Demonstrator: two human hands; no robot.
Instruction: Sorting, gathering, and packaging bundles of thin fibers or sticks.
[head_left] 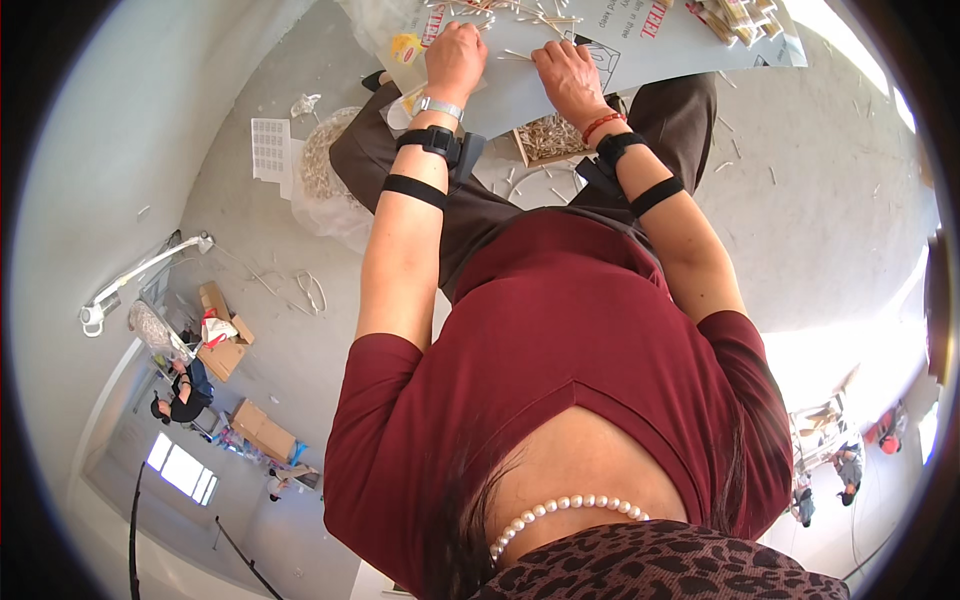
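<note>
A grey printed board lies across my lap with loose cotton swabs scattered along its far part. My left hand is closed at the near edge of these swabs, knuckles up. Its fingertips are hidden, so what they grip cannot be made out. To its right, my right hand rests low over the board, fingers curled. A pair of cotton swabs sticks out leftward from its fingertips, white tips toward the left hand. Bundled swabs are piled at the board's far right.
Below the board, between my legs, stands an open box full of swabs. A clear plastic bag of swabs sits on the floor at left, beside a printed sheet. Stray swabs lie on the floor at right. Other people work far off.
</note>
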